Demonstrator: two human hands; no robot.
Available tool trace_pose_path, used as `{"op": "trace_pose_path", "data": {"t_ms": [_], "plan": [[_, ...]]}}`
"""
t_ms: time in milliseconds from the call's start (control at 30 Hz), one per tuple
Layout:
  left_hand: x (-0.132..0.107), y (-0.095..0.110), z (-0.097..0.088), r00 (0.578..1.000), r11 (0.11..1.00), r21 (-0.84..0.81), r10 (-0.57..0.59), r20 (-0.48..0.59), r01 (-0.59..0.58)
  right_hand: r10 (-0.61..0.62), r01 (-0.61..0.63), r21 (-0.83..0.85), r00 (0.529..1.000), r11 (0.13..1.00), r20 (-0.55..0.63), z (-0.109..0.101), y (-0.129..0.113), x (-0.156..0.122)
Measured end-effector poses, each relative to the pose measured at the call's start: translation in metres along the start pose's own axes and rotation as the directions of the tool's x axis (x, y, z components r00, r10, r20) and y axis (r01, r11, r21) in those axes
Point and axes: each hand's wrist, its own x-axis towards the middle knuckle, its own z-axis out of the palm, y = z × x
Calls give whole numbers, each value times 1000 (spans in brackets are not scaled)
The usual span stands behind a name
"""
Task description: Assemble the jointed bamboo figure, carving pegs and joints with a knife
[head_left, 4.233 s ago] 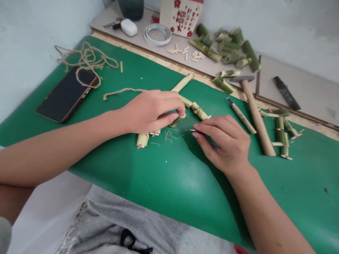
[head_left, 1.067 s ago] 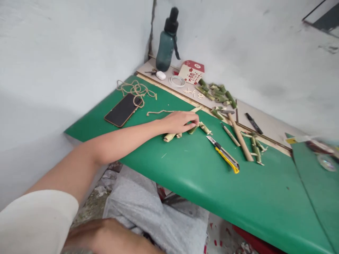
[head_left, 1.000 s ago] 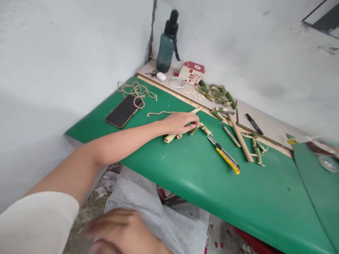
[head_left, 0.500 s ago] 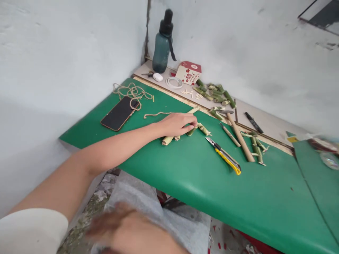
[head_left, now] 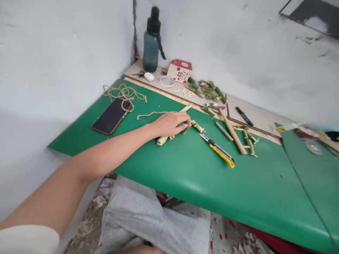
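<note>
On the green tabletop (head_left: 169, 165), my left hand (head_left: 173, 122) lies over several cut bamboo pieces, its fingers curled down and closed on them. The pale end of a bamboo piece (head_left: 162, 140) sticks out below the palm, and a short green piece shows under the fingertips. Beyond the knuckles lies a longer pale strip (head_left: 186, 108). Another short bamboo piece (head_left: 197, 126) rests just right of the fingers. A twine end (head_left: 150, 114) runs toward the back of the hand. Of my right arm only a sliver of skin shows at the bottom edge; its fingers are hidden.
Right of the hand lie a yellow utility knife (head_left: 218, 151), blade out, a carving knife (head_left: 222, 129) and a hammer (head_left: 234, 134). A phone (head_left: 111, 116) and tangled twine (head_left: 123, 92) lie left. Behind stand a bottle (head_left: 151, 49), a box (head_left: 180, 72) and bamboo cuttings (head_left: 209, 90).
My right hand, blurred at the bottom before, has dropped almost out of view. The view has shifted slightly right; my left hand stays on the bamboo pieces.
</note>
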Motion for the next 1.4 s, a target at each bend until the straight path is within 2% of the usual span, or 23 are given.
{"op": "trace_pose_path", "data": {"t_ms": [33, 100, 133, 167, 200, 233, 267, 333, 400, 500, 633, 767, 833, 867, 900, 933, 967, 1067, 1133, 1233, 1300, 1333, 1400], "plan": [[0, 0, 0, 1000, 1000, 3, -8, -2, 8, -39, 39, 23, 999, 999, 3, 2, -7, 3], [0, 0, -1, 1000, 1000, 4, -12, 1, 12, -56, 58, 97, 998, 994, -20, -13, -6, 4], [0, 0, 0, 1000, 1000, 3, -4, 2, 4, -32, 40, 122, 998, 992, -60, -29, 2, 1], [1, 0, 1, 1000, 1000, 0, 6, 1, -6, 80, -59, 166, 989, 984, -124, -48, 14, -5], [1, 1, 2, 1000, 1000, -7, 14, -4, -14, 227, -192, 162, 946, 968, -231, -68, 29, -13], [2, 0, 2, 1000, 1000, -18, 16, -11, -16, 308, -298, 85, 879, 951, -364, -88, 46, -23], [2, 0, 3, 1000, 999, -30, 11, -17, -12, 354, -410, -24, 813, 912, -463, -105, 64, -36], [2, 0, 4, 1000, 999, -48, -11, -22, 10, 387, -588, -228, 729, 776, -565, -128, 95, -66], [2, -1, 4, 1000, 998, -48, -28, -14, 27, 403, -691, -341, 675, 637, -618, -133, 114, -97], [2, 0, 3, 999, 998, -42, -39, -1, 39, 434, -768, -458, 634, 448, -640, -119, 117, -133], [2, 2, 2, 999, 998, -55, -43, 3, 43, 467, -799, -463, 600, 384, -649, -115, 110, -162], [2, 1, 2, 997, 996, -43, -73, 12, 74, 448, -879, -381, 475, 287, -757, -137, 126, -182], [2, 0, 3, 997, 996, -39, -78, 16, 78, 441, -907, -346, 419, 240, -794, -136, 130, -179], [3, -1, 3, 997, 996, -40, -76, 17, 77, 445, -909, -346, 416, 233, -793, -129, 127, -172], [3, -1, 4, 997, 996, -42, -74, 17, 74, 452, -899, -361, 437, 248, -778, -117, 121, -160], [3, -1, 4, 997, 996, -45, -70, 14, 71, 469, -864, -399, 502, 307, -726, -99, 112, -144], [4, 0, 5, 998, 996, -49, -68, 12, 68, 472, -802, -437, 594, 408, -651, -78, 99, -126], [3, 0, 6, 998, 996, -59, -66, 2, 66, 452, -557, -424, 829, 714, -328, -9, 51, -63], [3, 1, 6, 997, 996, -61, -72, -2, 71, 401, -408, -342, 911, 846, -96, 23, 22, -26], [2, 1, 6, 996, 994, -62, -84, 1, 84, 215, -179, -236, 967, 955, 134, 42, 0, 8], [2, 2, 5, 996, 994, -64, -89, 5, 89, 52, -21, -110, 958, 994, 283, 48, 0, 12], [3, 2, 5, 996, 994, -64, -89, 6, 89, -12, 21, -22, 937, 1000, 349, 51, 4, 10], [3, 3, 5, 996, 994, -62, -87, 10, 88, -27, -31, 136, 915, 990, 403, 58, 13, -3]]}}
